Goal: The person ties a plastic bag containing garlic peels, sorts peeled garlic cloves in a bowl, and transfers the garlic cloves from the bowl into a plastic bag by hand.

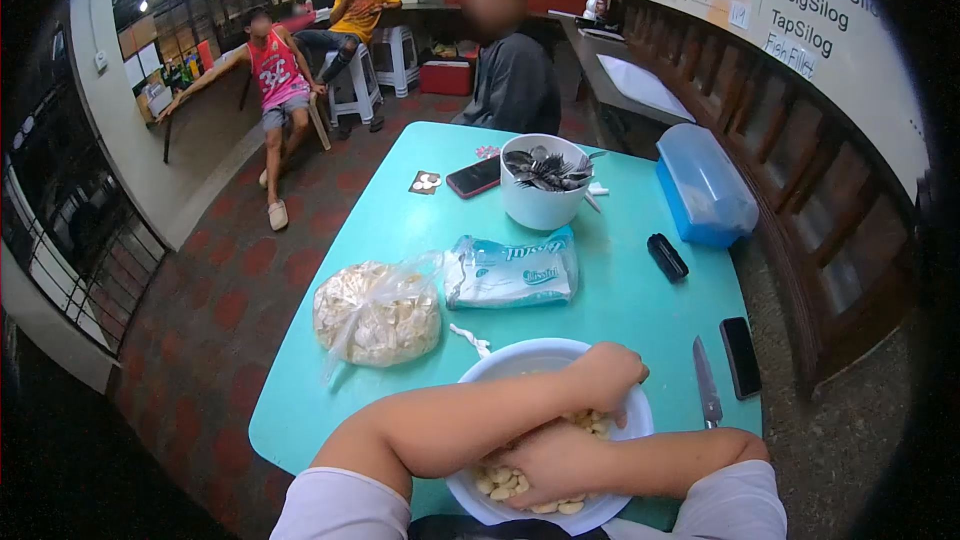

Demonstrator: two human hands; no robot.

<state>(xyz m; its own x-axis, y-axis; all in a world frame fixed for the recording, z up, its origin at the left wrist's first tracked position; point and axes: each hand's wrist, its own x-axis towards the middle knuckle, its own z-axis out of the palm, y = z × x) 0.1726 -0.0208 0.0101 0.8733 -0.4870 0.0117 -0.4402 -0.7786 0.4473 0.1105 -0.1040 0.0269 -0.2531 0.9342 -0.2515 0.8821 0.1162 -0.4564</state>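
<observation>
A pale bowl (640, 427) of whitish, clove-shaped pieces (503, 483), which look like peeled garlic, stands at the near table edge. My forearms cross over it. My left hand (608, 378) reaches to the bowl's right side, its fingers curled down by the inner wall; what they hold, if anything, is hidden. Lower and further left, my right hand (545, 465) lies among the cloves with its thumb and fingers apart, the fingertips partly buried. A knotted clear plastic bag (378, 315) full of pale pieces sits left of the bowl, beside a blue-and-white tissue pack (512, 270).
On the turquoise table (330, 400) are a knife (707, 380), a dark phone (740, 358), a black object (667, 258), a white tub of cutlery (545, 202), a red-edged phone (474, 178) and a blue lidded box (705, 185). A person in dark clothing (515, 85) sits beyond; two others sit farther back.
</observation>
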